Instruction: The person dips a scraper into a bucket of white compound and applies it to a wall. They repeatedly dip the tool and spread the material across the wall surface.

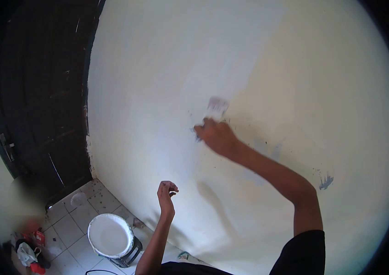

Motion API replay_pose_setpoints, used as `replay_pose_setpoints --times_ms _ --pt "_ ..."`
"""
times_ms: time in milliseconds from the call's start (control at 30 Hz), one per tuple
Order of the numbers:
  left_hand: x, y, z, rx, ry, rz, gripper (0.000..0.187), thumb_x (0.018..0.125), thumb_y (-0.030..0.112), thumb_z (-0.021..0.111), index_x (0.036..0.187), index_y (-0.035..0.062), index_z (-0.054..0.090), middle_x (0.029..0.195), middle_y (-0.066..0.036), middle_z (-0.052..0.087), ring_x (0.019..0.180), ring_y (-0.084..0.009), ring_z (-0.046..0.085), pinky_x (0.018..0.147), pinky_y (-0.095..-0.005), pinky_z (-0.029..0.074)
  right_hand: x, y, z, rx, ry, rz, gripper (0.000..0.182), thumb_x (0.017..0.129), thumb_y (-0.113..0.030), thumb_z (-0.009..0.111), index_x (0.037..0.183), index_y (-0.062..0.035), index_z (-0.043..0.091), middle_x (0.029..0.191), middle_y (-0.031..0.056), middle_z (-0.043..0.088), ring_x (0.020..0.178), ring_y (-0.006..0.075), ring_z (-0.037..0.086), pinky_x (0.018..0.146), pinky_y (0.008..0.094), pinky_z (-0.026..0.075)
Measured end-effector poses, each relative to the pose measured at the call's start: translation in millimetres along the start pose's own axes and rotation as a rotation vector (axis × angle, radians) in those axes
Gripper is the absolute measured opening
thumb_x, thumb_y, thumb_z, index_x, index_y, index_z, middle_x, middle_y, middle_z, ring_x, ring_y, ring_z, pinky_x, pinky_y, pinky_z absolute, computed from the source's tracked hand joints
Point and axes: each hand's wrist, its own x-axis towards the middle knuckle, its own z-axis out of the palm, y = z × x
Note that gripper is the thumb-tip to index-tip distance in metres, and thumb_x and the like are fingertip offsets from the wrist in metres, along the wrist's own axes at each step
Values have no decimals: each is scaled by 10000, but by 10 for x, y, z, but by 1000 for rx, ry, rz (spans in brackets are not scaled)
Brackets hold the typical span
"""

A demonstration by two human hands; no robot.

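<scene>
I've got the right hand [218, 136] closed round a flat, white-and-reddish paintbrush [217, 107], which points up and slightly right of it (blurry, but seemingly touching the cream painted wall [332, 91]); left hand [166, 189] is down-left, loosely half-curled.

No text or number can be read; any marks on the red packet [40, 238] are too small.

A pale cream wall [332, 105] fills most of the view, its upper left and middle a cooler bluish white, with a grey smear [326, 182] low on the right. To the left, a dark brown door [38, 105] with pale scratches and a metal handle [6, 145] stands shut above light square floor tiles [68, 229] specked with debris, under soft, dim light.
</scene>
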Motion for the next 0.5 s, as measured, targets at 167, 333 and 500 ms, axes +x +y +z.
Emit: replay_pose_setpoints --times_ms 167,333,500 --pt "-51 86 33 -8 14 27 177 947 216 426 826 116 508 771 -8 581 726 -112 559 700 -287 395 -56 -96 -48 100 -141 22 186 767 -94 616 948 -101 658 807 126 605 728 252 640 582 399 534" --pt "-31 44 8 4 19 24 179 946 221 428 824 119 510 762 -7 580 723 -109 560 695 -284 394 580 1149 -799 243 192 232 126 801 -145 652 820 -31 602 755 181 611 715 356 599 648 411 471" --pt "-34 42 7 17 60 -3 176 946 218 425 824 124 511 760 -6 583 721 -108 560 692 -284 394 605 1259 -976 -360 387 169 208 788 -91 618 992 -122 646 780 81 588 753 236 647 568 366 526"
